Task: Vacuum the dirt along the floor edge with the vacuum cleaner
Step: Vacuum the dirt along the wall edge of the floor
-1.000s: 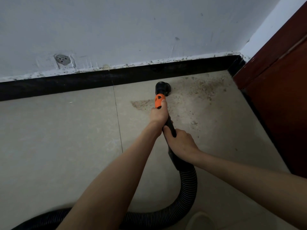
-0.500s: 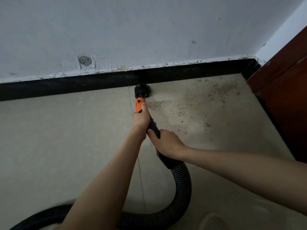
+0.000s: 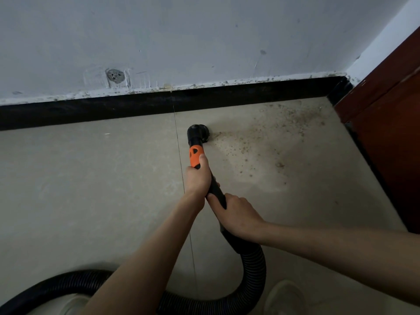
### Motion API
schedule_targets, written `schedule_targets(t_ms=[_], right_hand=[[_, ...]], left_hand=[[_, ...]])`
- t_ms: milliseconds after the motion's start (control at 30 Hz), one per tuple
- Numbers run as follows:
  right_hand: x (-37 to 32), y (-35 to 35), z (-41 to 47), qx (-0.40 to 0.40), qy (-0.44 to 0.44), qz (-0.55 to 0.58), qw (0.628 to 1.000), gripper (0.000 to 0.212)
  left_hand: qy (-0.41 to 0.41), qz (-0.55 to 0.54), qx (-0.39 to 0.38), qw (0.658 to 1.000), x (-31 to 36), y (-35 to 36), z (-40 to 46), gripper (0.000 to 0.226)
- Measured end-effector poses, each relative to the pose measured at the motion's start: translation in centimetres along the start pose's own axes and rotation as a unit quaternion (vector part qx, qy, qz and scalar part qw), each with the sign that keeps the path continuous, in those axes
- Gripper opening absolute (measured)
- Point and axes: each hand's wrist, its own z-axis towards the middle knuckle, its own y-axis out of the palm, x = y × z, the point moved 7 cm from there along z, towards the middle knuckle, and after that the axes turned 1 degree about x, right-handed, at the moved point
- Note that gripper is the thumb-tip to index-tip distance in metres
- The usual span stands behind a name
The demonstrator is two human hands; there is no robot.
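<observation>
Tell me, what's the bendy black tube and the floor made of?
The hose looks like flexible black plastic: it has ribbed rings and curves easily. The floor looks like smooth beige tile, probably ceramic, since a thin straight joint line runs across it. The look alone cannot settle either.

The vacuum nozzle (image 3: 197,133) has withdrawn from the black baseboard (image 3: 136,108) toward 6 o'clock and now stands clear of it on the tile. Dirt patch (image 3: 261,142) lies at its 3 o'clock, thinner at the near edge than a second ago.
</observation>
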Motion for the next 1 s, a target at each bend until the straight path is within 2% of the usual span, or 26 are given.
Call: schedule_targets(t_ms=[467,600,800,900,1000], right_hand=[[4.3,-4.5,0.0,0.071,0.065,0.043,0.994,0.055],[5.8,-5.6,0.3,0.093,0.084,0.060,0.990,0.054],[7.8,-6.2,0.8,0.117,0.108,0.072,0.985,0.057],[7.4,-6.5,1.8,0.109,0.096,0.085,0.986,0.058],[6.2,-6.1,2.7,0.088,0.078,0.091,0.989,0.057]], left_hand=[[-0.010,0.071,-0.087,0.994,0.7,8.2,0.5,0.042],[-0.006,0.075,-0.114,0.991,1.2,10.7,0.4,0.036],[0.006,0.100,-0.153,0.983,1.3,13.4,0.4,0.045],[0.008,0.104,-0.148,0.983,1.8,13.2,1.0,0.051],[0.008,0.097,-0.123,0.988,2.4,11.9,2.0,0.047]])
